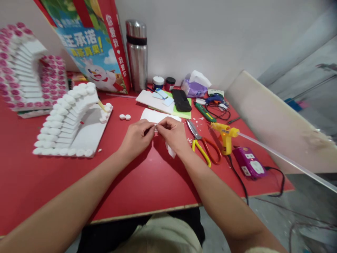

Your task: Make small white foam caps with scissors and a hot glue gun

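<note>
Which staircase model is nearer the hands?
The white-edged model, bordered with round white pieces. The pink-edged model sits behind it, farther left.

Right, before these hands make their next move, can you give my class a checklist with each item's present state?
1. Small white piece pinched between left hand and right hand: ok.
2. Scissors set down, out of both hands: ok, beside the right hand.
3. Yellow glue gun out of both hands: ok.
4. Glue gun hot: cannot tell.
5. White scraps tidied away: not ok, scattered near the scissors.
</note>
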The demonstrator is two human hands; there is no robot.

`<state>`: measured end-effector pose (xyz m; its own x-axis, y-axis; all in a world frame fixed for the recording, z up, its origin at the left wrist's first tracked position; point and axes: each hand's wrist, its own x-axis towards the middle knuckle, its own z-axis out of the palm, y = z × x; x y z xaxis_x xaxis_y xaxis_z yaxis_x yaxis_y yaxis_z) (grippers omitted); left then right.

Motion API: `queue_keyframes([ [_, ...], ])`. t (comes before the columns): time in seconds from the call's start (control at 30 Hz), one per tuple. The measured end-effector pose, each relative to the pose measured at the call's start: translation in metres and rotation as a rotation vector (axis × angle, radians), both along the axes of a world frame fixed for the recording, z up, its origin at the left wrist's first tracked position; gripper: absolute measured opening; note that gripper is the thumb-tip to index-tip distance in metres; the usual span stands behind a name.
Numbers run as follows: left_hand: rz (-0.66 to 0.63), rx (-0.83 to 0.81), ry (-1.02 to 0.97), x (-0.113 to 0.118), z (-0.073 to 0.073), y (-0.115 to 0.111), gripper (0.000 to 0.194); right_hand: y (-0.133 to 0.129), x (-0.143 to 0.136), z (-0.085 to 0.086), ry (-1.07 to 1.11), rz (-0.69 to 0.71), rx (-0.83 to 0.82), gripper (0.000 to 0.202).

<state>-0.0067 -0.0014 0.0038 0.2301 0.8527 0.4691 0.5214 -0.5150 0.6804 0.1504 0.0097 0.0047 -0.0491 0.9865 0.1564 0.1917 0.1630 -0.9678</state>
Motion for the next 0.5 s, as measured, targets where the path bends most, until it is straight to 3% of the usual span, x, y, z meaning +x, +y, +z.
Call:
queue_keyframes([
  [0.33, 0.004, 0.066, 0.155, -0.0027, -0.0032, -0.0014, 0.026, -0.0064, 0.0014, 0.0032, -0.382, 0.004, 0.232, 0.02],
  [0.5, 0.003, 0.153, 0.335, -0.0031, -0.0026, 0.0008, 0.028, -0.0063, 0.0053, 0.0039, -0.437, 0.051, 0.267, 0.017],
])
